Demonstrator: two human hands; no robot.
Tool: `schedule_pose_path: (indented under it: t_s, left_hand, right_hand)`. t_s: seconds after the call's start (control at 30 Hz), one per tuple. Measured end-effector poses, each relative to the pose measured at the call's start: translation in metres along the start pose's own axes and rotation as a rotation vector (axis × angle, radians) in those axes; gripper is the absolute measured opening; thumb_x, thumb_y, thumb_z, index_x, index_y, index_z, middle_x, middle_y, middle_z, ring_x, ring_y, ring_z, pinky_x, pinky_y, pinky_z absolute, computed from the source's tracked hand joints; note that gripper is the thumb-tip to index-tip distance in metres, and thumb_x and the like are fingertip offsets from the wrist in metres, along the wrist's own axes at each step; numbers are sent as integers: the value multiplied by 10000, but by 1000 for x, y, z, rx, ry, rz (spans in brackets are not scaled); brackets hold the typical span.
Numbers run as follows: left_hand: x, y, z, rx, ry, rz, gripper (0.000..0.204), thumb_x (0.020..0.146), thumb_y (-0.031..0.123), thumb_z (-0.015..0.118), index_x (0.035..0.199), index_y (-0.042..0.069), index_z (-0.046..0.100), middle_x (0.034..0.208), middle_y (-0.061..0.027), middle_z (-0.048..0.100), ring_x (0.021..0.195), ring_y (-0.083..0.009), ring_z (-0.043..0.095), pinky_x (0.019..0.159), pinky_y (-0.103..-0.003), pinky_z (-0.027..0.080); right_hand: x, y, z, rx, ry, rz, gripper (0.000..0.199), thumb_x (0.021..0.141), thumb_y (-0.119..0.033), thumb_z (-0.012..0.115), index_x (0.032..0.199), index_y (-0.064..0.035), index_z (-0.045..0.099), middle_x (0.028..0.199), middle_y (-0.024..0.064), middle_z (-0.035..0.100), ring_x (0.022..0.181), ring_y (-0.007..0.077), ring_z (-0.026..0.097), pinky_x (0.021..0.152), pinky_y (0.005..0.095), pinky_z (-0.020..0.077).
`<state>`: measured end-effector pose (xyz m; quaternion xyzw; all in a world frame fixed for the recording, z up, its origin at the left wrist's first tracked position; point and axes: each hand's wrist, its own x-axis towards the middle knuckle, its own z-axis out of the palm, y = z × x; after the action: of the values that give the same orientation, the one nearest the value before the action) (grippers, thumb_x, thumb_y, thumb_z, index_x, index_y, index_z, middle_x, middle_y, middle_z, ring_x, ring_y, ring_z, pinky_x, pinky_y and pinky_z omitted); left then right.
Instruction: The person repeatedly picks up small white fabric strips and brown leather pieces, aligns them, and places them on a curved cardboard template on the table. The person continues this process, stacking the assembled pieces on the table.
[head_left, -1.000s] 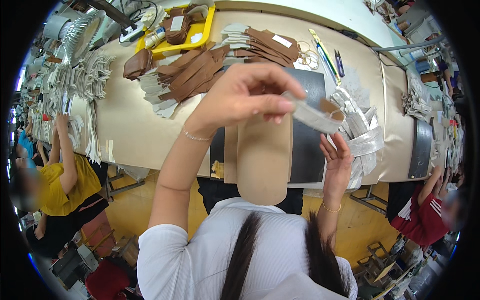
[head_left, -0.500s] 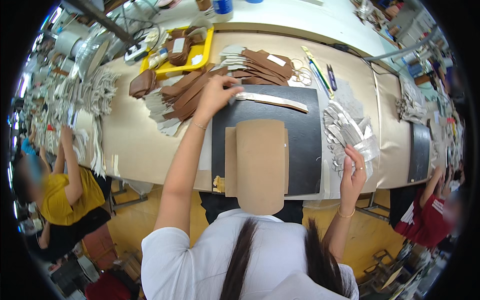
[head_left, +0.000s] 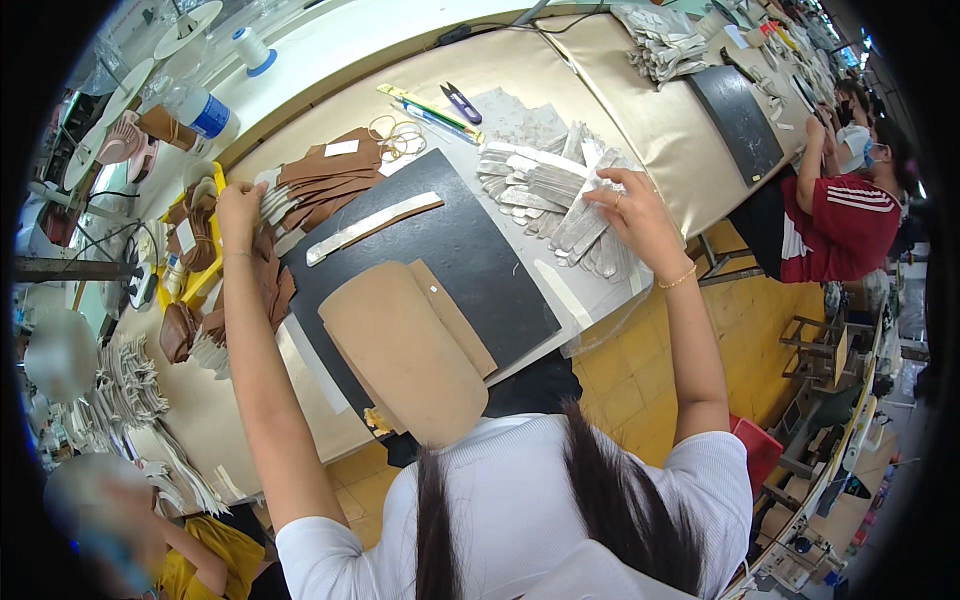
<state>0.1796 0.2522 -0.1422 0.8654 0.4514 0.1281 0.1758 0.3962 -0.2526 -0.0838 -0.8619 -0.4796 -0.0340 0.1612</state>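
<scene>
My left hand (head_left: 240, 212) is at the pale ends of a fan of brown leather-like strips (head_left: 333, 183). Its fingers are bent together; what they hold, if anything, is hidden. Over a loose pile of silvery-white strips (head_left: 535, 182) hovers my right hand (head_left: 638, 212), fingers apart and curled, the tips close to the strips. Between my hands a black board (head_left: 480, 260) lies on the table. Across its far part rests a single strip, white on top with a brown edge (head_left: 375, 225). A tan curved panel (head_left: 405, 345) covers the board's near part and overhangs its edge.
A yellow tray (head_left: 207, 280) with brown pieces stands at left. Beyond the board lie purple thread snips (head_left: 461, 103), pens (head_left: 435, 115) and rubber bands (head_left: 398, 140). A thread spool (head_left: 253, 52) stands at the back. Co-workers sit at lower left and at right (head_left: 845, 225).
My view has turned to the right. My left hand has left the white strip on the board for the brown strips. The right hand has moved farther over the silvery pile.
</scene>
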Motion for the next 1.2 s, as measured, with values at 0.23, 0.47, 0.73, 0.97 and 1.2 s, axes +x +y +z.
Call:
schedule_pose_path:
  t_s: [0.23, 0.47, 0.73, 0.97, 1.2]
  left_hand:
    - [-10, 15, -7, 21, 15, -15, 351, 741, 351, 716, 812, 7, 711, 772, -213, 666, 765, -339, 660, 727, -396, 493]
    - [9, -16, 3, -30, -5, 6, 316, 662, 343, 774, 753, 46, 715, 700, -169, 666, 681, -303, 663, 656, -374, 501]
    - [7, -15, -3, -222, 0, -32, 212, 695, 224, 766, 731, 32, 683, 725, -136, 676, 642, -267, 645, 653, -347, 498]
    - [-18, 48, -51, -476, -102, 142, 152, 826, 133, 644, 898, 0, 660, 728, -70, 650, 564, -115, 612, 524, -262, 458]
    - [-140, 114, -128, -1061, -153, 199, 232, 830, 56, 633, 1039, -42, 617, 862, -106, 637, 695, -143, 612, 607, -227, 465]
  right_hand:
    - [-13, 4, 11, -79, 12, -155, 262, 714, -47, 659, 952, -152, 691, 1098, 32, 605, 1037, 230, 535, 896, 355, 417]
    - [-16, 8, 22, -23, 145, -265, 318, 667, 9, 650, 948, -138, 668, 1070, 48, 613, 1017, 259, 561, 861, 379, 433]
    - [-18, 4, 26, -23, 141, -259, 276, 658, 31, 666, 905, -92, 645, 1036, 67, 612, 1008, 274, 563, 856, 382, 431]
    - [-18, 1, 16, -63, 107, -223, 185, 699, 30, 656, 833, -61, 568, 1053, 99, 598, 980, 281, 575, 844, 390, 448]
    - [-17, 14, -4, 276, 131, -41, 145, 790, 84, 581, 846, -38, 526, 1061, 130, 628, 1058, 310, 595, 880, 354, 463]
